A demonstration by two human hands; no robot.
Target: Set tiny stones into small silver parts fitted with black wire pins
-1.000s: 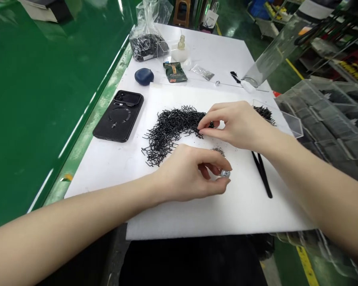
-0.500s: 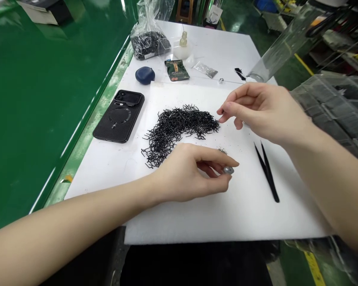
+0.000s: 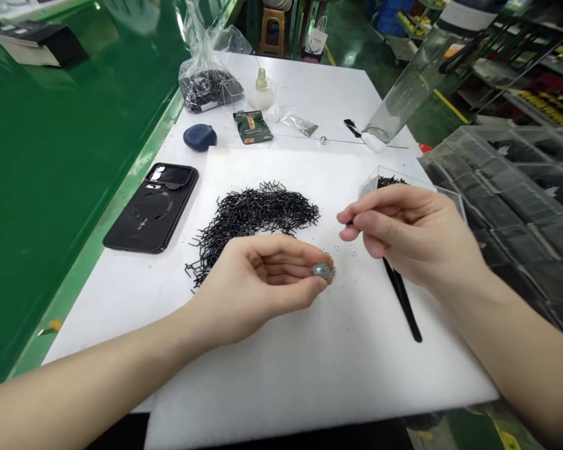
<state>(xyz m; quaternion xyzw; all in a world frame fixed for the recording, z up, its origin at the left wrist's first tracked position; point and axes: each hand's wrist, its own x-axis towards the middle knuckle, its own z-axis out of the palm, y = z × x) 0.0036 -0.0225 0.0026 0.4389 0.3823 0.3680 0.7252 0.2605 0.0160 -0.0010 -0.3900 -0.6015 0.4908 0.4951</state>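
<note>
My left hand point(image 3: 263, 287) holds a small grey rounded piece point(image 3: 322, 270) between thumb and fingers, low over the white foam sheet point(image 3: 281, 375). Behind that hand lies a curved pile of short bent black pieces point(image 3: 263, 209). My right hand point(image 3: 398, 231) is pinched, with a tiny dark piece point(image 3: 349, 223) at the fingertips, too small to make out fully. Black tweezers point(image 3: 406, 306) lie below my right hand, their tips hidden by it. A clear box point(image 3: 450, 195) of dark pieces stands behind my right hand, partly covered. Tiny specks dot the foam between my hands.
At the left lies a black phone point(image 3: 151, 209). Farther back are a blue case point(image 3: 199, 137), a green packet point(image 3: 253, 127), a bag of black pieces point(image 3: 209, 87), a small bottle point(image 3: 261, 94) and a tall clear bottle point(image 3: 403, 90). Compartment trays point(image 3: 502, 200) stand at the right.
The view has shifted, so the table items appear lower and farther left. My right hand has moved nearer the tweezers and now covers their tips. The clear box has come into view behind it.
</note>
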